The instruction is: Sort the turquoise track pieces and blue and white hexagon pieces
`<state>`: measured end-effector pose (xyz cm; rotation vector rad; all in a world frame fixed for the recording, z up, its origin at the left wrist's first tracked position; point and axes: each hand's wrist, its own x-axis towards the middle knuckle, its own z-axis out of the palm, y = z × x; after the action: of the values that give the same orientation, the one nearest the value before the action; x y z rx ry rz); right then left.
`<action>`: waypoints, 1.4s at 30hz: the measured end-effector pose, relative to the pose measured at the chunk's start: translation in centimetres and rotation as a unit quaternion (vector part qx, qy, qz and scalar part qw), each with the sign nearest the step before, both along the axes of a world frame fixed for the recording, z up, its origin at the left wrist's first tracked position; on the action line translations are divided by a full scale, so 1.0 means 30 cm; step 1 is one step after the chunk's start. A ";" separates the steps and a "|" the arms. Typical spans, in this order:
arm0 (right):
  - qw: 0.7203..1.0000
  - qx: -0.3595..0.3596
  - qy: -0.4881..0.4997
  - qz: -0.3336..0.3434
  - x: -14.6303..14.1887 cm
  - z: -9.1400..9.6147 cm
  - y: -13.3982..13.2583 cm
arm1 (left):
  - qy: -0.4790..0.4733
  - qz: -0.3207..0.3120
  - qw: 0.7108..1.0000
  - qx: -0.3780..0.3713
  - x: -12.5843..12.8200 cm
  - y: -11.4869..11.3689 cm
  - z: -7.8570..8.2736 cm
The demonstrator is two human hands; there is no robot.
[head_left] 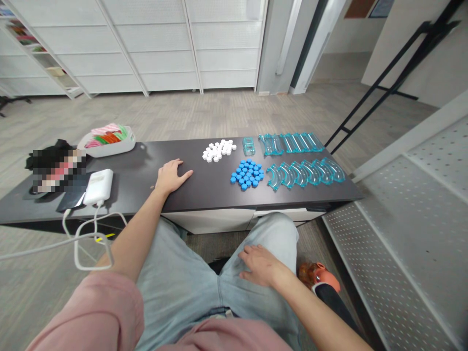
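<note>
My left hand (172, 176) lies flat on the dark table (197, 192), fingers spread, holding nothing. To its right is a loose group of small white pieces (218, 150). Nearer the front edge sit several blue pieces (247, 174) bunched together. My right hand (258, 264) rests on my thigh with its fingers apart and nothing in it. On the table's right part, clear teal curved track pieces (302, 173) stand in a row. Behind them lie clear teal straight track pieces (302, 143), with a small stack of short teal pieces (248, 146) to their left.
A white bowl (126, 145) of colourful wrapped sticks stands at the back left. Near it are a white power bank (98, 186) with looping white cables (93, 267) and a black item (51, 153). A perforated grey panel (402, 253) borders the right side.
</note>
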<state>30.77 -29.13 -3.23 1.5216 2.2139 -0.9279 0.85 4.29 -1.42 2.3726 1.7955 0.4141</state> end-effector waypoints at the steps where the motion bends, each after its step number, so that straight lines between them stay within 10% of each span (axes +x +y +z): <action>1: 1.000 -0.001 0.000 0.000 0.001 -0.001 0.000 | -0.001 -0.001 1.000 0.000 0.000 0.000 -0.001; 27: 1.000 0.011 0.015 0.008 0.022 -0.047 0.004 | -0.006 0.000 1.000 0.002 -0.011 0.019 -0.007; 42: 1.000 0.002 0.027 -0.007 0.044 -0.081 0.049 | -0.010 0.019 1.000 -0.019 0.378 0.128 0.005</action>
<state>32.08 -27.67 -5.66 1.5335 2.2468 -0.9793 12.19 8.13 -1.28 2.3049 1.8250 0.4014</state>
